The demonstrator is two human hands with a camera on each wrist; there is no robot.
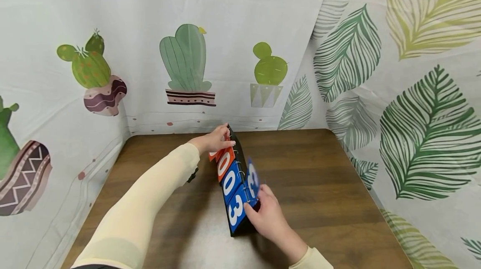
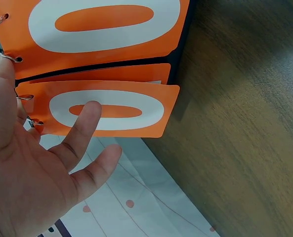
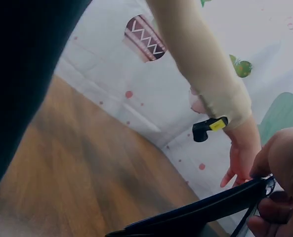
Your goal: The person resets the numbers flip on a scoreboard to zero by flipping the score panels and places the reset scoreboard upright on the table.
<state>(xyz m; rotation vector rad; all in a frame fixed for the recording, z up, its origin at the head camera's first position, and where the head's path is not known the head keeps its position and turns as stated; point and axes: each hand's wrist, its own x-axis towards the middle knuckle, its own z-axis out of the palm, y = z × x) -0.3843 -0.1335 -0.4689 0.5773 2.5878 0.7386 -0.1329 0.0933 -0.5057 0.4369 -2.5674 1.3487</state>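
A black tent-shaped flip scoreboard [image 1: 240,152] stands on the table, its number cards hung on metal rings along the top edge. Two orange cards with white zeros are at the far end; a blue 0 card [image 1: 230,182] and a blue 3 card [image 1: 236,208] come nearer. My left hand [image 1: 217,138] grips the top edge at the far end, two fingers spread over the orange 0 card [image 2: 156,111]. At the near end my right hand [image 1: 268,210] holds the top edge, thumb by the ring. A blurred blue card [image 1: 252,179] stands raised on the right side, beside that hand.
The brown wood table [image 1: 319,177] extends on both sides of the scoreboard. Behind it hangs a white cloth [image 1: 233,10] printed with cacti, and a leaf-printed cloth [image 1: 432,93] lines the right side. A small black device [image 3: 208,128] sits at the left wrist.
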